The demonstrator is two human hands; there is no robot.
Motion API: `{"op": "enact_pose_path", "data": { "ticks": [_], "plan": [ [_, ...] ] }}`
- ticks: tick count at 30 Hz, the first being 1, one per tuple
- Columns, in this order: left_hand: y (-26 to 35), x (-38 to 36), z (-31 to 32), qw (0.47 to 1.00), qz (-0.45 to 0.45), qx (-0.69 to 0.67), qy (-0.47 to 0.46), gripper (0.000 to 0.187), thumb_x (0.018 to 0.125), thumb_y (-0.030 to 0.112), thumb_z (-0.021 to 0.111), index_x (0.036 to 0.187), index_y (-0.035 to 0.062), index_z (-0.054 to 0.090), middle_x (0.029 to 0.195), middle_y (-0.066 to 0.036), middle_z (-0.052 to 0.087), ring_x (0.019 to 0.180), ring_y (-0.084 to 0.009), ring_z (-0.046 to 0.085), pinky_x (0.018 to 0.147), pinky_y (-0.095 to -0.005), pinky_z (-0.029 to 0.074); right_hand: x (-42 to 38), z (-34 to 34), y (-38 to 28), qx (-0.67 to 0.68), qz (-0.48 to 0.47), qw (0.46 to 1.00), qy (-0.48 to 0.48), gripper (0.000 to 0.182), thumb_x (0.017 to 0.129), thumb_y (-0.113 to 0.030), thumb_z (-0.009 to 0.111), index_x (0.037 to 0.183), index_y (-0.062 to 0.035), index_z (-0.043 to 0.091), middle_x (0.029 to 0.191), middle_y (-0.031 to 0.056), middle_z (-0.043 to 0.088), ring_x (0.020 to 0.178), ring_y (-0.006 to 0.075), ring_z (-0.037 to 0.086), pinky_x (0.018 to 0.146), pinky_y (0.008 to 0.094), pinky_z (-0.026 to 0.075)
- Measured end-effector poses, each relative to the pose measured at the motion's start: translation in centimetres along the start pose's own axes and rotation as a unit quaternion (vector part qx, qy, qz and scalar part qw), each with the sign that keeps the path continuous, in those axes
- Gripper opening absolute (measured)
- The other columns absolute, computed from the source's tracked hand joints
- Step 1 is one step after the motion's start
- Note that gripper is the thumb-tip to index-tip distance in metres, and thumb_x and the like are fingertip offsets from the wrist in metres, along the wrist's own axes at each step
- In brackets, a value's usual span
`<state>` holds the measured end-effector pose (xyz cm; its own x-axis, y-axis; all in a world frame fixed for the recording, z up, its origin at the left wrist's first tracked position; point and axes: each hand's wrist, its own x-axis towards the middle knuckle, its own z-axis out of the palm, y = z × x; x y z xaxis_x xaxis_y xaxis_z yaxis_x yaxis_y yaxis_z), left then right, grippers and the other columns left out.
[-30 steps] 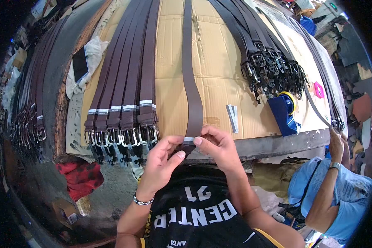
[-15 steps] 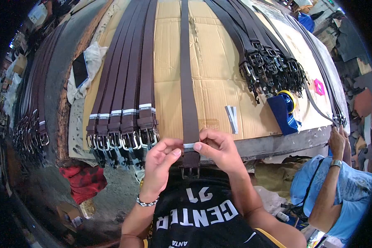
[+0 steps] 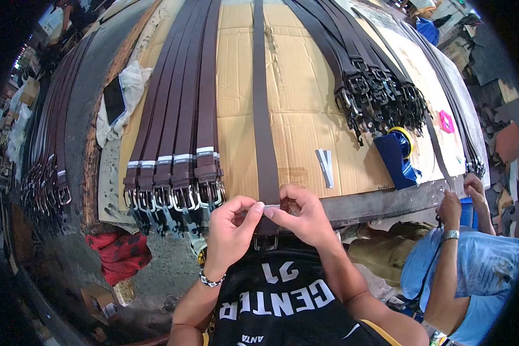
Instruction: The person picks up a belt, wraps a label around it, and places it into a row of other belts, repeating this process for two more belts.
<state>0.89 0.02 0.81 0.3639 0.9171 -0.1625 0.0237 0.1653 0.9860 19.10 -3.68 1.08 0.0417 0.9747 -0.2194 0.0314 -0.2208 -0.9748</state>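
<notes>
A dark brown belt (image 3: 264, 121) runs lengthwise across the cardboard towards me, its buckle (image 3: 266, 242) hanging over the table edge against my black jersey. A small white-and-grey label strip (image 3: 273, 206) lies across it near the buckle end. My left hand (image 3: 232, 233) is closed at the belt's left edge, thumb pressed on the strip. From the other side my right hand (image 3: 304, 218) pinches the belt, its thumb on the strip and fingers around the right edge. Fingertips behind the belt are hidden.
Labelled belts (image 3: 179, 132) lie in a row to the left. Right of centre are loose label strips (image 3: 324, 167), a blue tape dispenser (image 3: 395, 158) and a pile of buckled belts (image 3: 378, 92). A co-worker in a blue shirt (image 3: 473, 265) handles a strap at the right edge.
My left hand has moved right, its thumb now on the strip beside the right thumb. The co-worker's hands have moved left and apart along a strap.
</notes>
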Motion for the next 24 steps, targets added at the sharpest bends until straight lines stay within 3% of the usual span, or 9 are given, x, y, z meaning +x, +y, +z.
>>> {"op": "enact_pose_path", "data": {
  "ticks": [6,9,12,16,24],
  "plan": [
    [0.1,-0.3,0.5,1.0,0.014,0.019,0.012,0.021,0.099,0.018,0.069,0.092,-0.0011,0.069,0.075,0.005,0.061,0.064,0.0003,0.048,0.053,-0.0199,0.036,-0.1,0.3,1.6,0.013,0.001,1.0,0.019,0.029,0.087,-0.018,0.077,0.079,-0.0023,0.054,0.067,-0.0041,0.048,0.063,0.0041,0.044,0.053,0.0249,0.036],
    [-0.3,-0.3,0.9,0.998,0.031,0.037,0.028,0.022,0.099,0.018,0.069,0.09,-0.0016,0.069,0.072,0.005,0.061,0.062,0.0,0.048,0.051,-0.0208,0.035,-0.4,0.0,1.3,-0.009,0.036,0.999,-0.004,0.015,0.088,-0.008,0.074,0.088,-0.001,0.06,0.078,-0.0051,0.054,0.069,0.0012,0.049,0.057,0.0198,0.039],
    [-0.4,-0.2,1.0,0.998,0.035,0.044,0.033,0.022,0.099,0.018,0.069,0.088,-0.0021,0.069,0.069,0.004,0.06,0.06,-0.0001,0.048,0.05,-0.0217,0.035,-0.6,-0.2,0.1,-0.076,0.038,0.996,0.01,0.017,0.088,-0.009,0.073,0.085,-0.0014,0.058,0.075,-0.0053,0.053,0.066,0.0006,0.048,0.054,0.0201,0.037],
    [-0.2,-0.3,1.1,0.997,0.034,0.06,0.038,0.023,0.099,0.017,0.069,0.087,-0.0022,0.069,0.065,0.005,0.06,0.058,-0.0004,0.047,0.048,-0.0228,0.034,-0.5,0.1,0.6,-0.056,0.024,0.998,0.025,0.019,0.088,-0.01,0.074,0.082,-0.0014,0.057,0.073,-0.0051,0.052,0.064,0.0001,0.046,0.051,0.0199,0.036],
    [0.1,-0.5,1.1,0.998,0.01,0.054,0.037,0.022,0.098,0.016,0.071,0.085,-0.0021,0.068,0.071,0.005,0.059,0.064,-0.0012,0.047,0.055,-0.0214,0.036,-0.2,0.0,2.1,-0.041,0.038,0.998,0.001,0.016,0.088,-0.009,0.072,0.088,0.0024,0.061,0.076,-0.0019,0.059,0.064,0.0025,0.053,0.054,0.0213,0.043]
  ]
}}
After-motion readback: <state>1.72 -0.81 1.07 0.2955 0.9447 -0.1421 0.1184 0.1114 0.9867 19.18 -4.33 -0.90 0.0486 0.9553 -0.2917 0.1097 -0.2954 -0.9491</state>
